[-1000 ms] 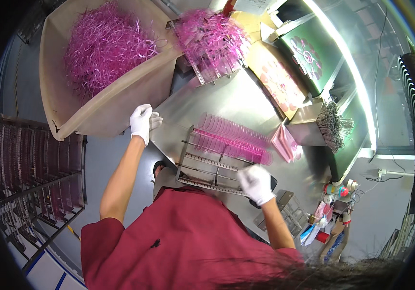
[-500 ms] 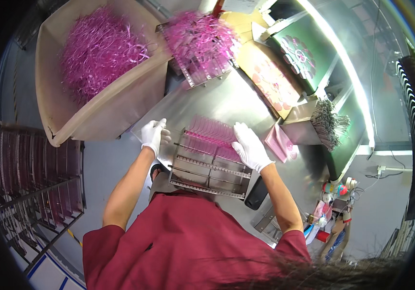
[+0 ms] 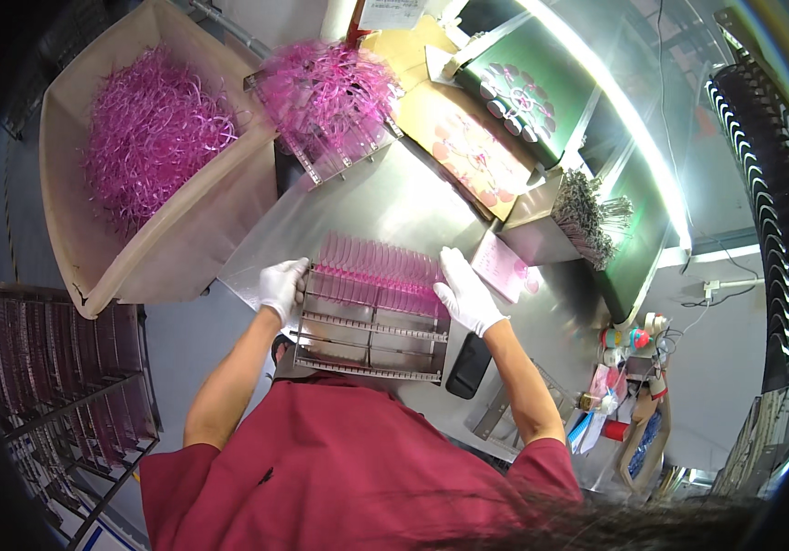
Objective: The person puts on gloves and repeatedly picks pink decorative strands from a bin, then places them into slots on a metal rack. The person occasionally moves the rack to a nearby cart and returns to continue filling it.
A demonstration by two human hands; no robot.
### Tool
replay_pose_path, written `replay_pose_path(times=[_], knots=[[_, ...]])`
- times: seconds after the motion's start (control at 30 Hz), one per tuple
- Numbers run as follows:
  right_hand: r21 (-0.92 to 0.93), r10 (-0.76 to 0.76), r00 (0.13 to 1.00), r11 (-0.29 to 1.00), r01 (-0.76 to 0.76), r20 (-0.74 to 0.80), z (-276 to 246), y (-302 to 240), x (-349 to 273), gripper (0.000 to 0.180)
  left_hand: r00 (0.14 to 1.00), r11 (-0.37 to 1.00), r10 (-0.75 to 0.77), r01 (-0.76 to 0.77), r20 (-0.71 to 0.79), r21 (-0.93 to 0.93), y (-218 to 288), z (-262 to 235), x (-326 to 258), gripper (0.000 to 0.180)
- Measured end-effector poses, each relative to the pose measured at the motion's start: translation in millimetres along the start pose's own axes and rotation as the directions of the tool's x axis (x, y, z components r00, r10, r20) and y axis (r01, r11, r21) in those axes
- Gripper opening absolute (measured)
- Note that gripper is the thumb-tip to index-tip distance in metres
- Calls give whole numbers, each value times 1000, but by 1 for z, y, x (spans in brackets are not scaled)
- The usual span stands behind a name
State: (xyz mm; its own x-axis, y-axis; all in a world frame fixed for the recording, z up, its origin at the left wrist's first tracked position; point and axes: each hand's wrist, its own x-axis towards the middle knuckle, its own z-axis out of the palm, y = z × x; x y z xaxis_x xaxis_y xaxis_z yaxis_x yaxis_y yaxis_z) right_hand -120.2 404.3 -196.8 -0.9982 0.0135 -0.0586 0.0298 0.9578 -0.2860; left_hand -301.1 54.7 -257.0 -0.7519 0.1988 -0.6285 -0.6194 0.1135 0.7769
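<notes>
A metal rack (image 3: 390, 327) with notched crossbars lies before me on the steel table. A row of thin, clear pink strips with rounded tops (image 3: 378, 266) stands along its far part; what kind of piece they are I cannot tell. My left hand (image 3: 283, 287), in a white glove, has its fingers closed on the rack's left side. At the far right corner, my white-gloved right hand (image 3: 470, 296) grips the other side, thumb against the end of the pink row. Its fingertips are partly hidden.
A large beige bin (image 3: 202, 207) of tangled pink strips stands far left. Beyond the rack sits another rack heaped with pink strips (image 3: 330, 101). A box of thin metal rods (image 3: 541, 216), a pink packet (image 3: 502, 266) and a black phone-like object (image 3: 470, 365) are to the right.
My left hand has come onto the rack's left side from just beside it. The rack sits slightly straighter and lower left in view, and the whole view has shifted.
</notes>
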Motion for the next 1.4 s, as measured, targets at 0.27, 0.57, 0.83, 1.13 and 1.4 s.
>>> replay_pose_path(times=[0.27, 0.57, 0.83, 1.13, 1.4], knots=[[-129, 21, 953, 990, -62, -301, 22, -36, -29, 65, 867, 720, 483, -473, 123, 508, -27, 4, -8, 57], [-32, 211, 920, 972, -234, -329, -24, 109, 122, 57, 744, 461, 660, -510, 104, 726, -36, 12, -25, 30], [-316, 648, 750, 690, -651, -132, -32, 210, 258, 57, 744, 527, 664, -537, 76, 658, -19, 6, -35, 30], [303, 593, 734, 804, -512, -332, -26, 116, 192, 52, 781, 562, 611, -542, 129, 625, -14, 7, -14, 37], [17, 92, 881, 995, -95, -463, -103, -29, 331, 27, 737, 578, 669, -598, 97, 555, -36, 10, 8, 39]])
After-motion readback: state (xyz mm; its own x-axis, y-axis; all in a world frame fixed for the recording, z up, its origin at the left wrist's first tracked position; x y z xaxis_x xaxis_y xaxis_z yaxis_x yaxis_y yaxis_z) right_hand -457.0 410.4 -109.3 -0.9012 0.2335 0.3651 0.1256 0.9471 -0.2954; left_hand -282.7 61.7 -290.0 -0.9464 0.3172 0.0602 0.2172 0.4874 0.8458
